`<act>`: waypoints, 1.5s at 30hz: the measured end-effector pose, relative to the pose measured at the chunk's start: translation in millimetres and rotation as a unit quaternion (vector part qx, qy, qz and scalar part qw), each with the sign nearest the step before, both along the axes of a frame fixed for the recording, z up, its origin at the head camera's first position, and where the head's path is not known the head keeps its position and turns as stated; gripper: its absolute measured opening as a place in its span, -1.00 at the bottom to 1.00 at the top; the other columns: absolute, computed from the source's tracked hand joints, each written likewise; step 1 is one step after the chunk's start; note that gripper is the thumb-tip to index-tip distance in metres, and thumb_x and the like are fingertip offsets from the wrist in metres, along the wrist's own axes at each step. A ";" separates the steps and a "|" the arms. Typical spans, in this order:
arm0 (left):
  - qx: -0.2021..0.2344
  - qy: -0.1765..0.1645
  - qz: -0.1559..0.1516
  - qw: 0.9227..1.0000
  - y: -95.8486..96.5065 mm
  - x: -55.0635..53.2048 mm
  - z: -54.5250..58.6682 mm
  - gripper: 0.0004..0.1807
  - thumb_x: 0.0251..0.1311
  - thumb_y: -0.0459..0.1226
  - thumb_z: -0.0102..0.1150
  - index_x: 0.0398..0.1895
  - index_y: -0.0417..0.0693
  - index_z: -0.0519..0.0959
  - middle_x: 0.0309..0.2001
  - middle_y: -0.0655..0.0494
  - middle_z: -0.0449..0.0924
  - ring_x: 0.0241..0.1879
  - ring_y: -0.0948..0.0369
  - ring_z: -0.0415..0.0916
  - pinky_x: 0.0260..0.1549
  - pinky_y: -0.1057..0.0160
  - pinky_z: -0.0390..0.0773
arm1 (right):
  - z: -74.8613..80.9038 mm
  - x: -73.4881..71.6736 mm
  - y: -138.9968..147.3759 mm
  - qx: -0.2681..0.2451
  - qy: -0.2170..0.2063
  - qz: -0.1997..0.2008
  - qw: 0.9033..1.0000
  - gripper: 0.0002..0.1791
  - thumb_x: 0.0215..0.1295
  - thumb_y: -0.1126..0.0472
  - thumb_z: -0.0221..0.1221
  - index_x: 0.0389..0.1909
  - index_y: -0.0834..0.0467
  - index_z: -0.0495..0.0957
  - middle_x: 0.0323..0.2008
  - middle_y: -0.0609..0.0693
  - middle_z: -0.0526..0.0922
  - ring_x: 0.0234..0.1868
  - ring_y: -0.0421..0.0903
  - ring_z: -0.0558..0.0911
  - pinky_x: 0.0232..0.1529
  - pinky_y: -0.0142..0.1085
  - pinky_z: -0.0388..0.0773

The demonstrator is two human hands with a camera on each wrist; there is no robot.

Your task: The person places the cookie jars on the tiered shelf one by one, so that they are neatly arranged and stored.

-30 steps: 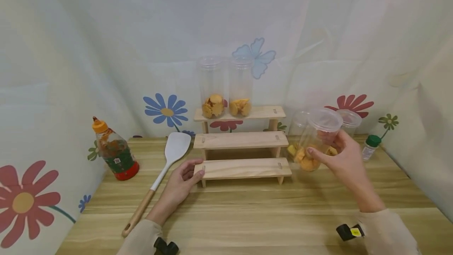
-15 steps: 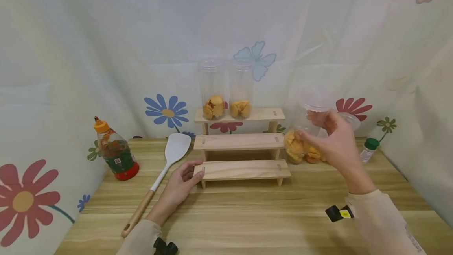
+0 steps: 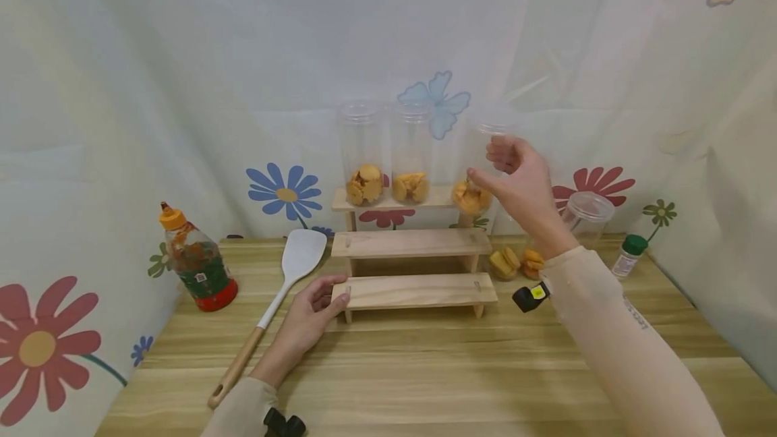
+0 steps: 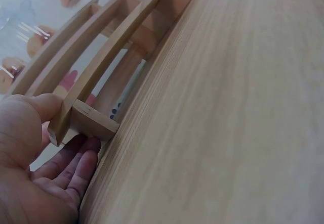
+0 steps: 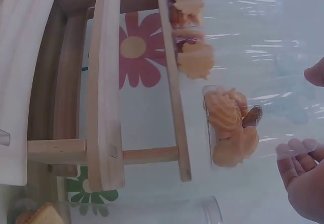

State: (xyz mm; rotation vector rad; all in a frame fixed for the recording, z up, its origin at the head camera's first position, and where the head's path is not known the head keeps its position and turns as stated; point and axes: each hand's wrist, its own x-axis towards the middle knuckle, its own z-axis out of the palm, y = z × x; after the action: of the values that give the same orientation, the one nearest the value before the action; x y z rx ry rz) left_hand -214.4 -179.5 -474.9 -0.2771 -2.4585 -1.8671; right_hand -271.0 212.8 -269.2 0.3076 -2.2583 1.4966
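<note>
A three-step wooden display shelf [image 3: 413, 243] stands on the table. My left hand [image 3: 308, 312] grips the left end of its lowest step; in the left wrist view, the thumb lies on the board [image 4: 96, 77] and the fingers are by the leg. My right hand [image 3: 523, 184] holds a clear lidded jar of cookies [image 3: 471, 197] upright at the right end of the top step. In the right wrist view, a small gap separates this jar's base [image 5: 230, 128] from the step. Two similar cookie jars [image 3: 363, 154] [image 3: 413, 154] stand on the top step's left and middle.
Right of the shelf, more clear jars [image 3: 587, 211] with cookies stand on the table, partly hidden by my right arm. A green-capped small bottle [image 3: 630, 255] is beyond. To the left lie a white spatula [image 3: 303, 253] with wooden handle and a sauce bottle [image 3: 203, 265].
My right hand has lifted the cookie jar from beside the shelf and carried it up and left to the top step. The left hand stays on the lowest step.
</note>
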 end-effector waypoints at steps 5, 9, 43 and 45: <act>-0.004 -0.005 0.004 1.000 0.4 1.1 0.1 -0.52 0.56 -0.13 0.42 0.45 -0.01 0.63 0.32 -0.06 0.71 0.22 0.06 0.65 0.17 0.30 0.60 | -1.2 -21.9 -7.8 -0.010 -0.012 -0.004 1.000 -0.14 0.39 0.01 0.55 0.56 0.23 0.41 0.40 0.19 0.59 0.43 0.13 0.56 0.56 -0.04 0.45; -0.003 -0.005 0.005 1.000 0.2 1.1 -0.3 -0.52 0.56 -0.14 0.42 0.45 -0.01 0.63 0.32 -0.07 0.71 0.21 0.05 0.65 0.16 0.31 0.60 | -1.2 -36.8 -12.5 -0.008 -0.018 -0.005 1.000 -0.15 0.39 0.03 0.56 0.55 0.24 0.42 0.37 0.18 0.60 0.41 0.11 0.57 0.55 -0.06 0.45; 0.006 -0.006 0.000 1.000 1.3 0.4 -0.7 -0.51 0.57 -0.15 0.41 0.46 -0.05 0.62 0.40 -0.10 0.67 0.27 0.02 0.64 0.17 0.34 0.60 | 2.6 -28.9 -9.3 0.054 -0.039 -0.032 0.997 0.14 0.40 -0.14 0.54 0.80 0.09 0.12 0.65 0.10 0.40 0.62 0.15 0.40 0.65 0.04 0.31; 0.005 -0.005 0.001 1.000 1.0 -0.2 -0.9 -0.51 0.57 -0.15 0.41 0.46 -0.04 0.62 0.39 -0.10 0.67 0.27 0.01 0.64 0.16 0.35 0.60 | 5.4 -20.4 -6.5 0.058 -0.019 -0.041 0.997 0.17 0.39 -0.14 0.55 0.81 0.10 0.10 0.67 0.10 0.38 0.63 0.15 0.40 0.65 0.04 0.31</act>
State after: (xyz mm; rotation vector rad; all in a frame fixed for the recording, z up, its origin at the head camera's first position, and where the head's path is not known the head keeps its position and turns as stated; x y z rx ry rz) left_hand -214.6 -178.5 -475.8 -0.2666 -2.4534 -1.8852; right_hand -291.3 206.3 -263.8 0.2184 -2.3630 1.3454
